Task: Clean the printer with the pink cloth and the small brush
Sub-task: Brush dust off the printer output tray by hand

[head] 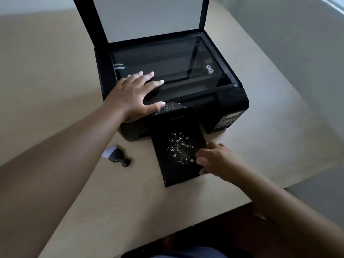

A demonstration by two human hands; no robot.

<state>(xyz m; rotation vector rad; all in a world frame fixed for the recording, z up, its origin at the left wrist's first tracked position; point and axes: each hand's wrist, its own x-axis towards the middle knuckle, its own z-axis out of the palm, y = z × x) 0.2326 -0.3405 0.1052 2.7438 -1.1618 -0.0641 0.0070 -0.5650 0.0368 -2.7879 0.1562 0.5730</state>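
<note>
A black printer (pixel 232 101) stands on the beige table with its scanner lid (pixel 152 17) raised and the glass exposed. Its black output tray (pixel 167 164) is pulled out toward me and speckled with white crumbs (pixel 179 148). My left hand (pixel 134 95) lies flat, fingers spread, on the printer's front left corner and glass. My right hand (pixel 214 159) grips the right edge of the tray. The small brush (pixel 116 155), black-handled with pale bristles, lies on the table left of the tray. No pink cloth is in view.
The beige table (pixel 55 81) ends close to me at the front and drops off at the right edge (pixel 297 181). A grey floor or wall lies beyond on the right.
</note>
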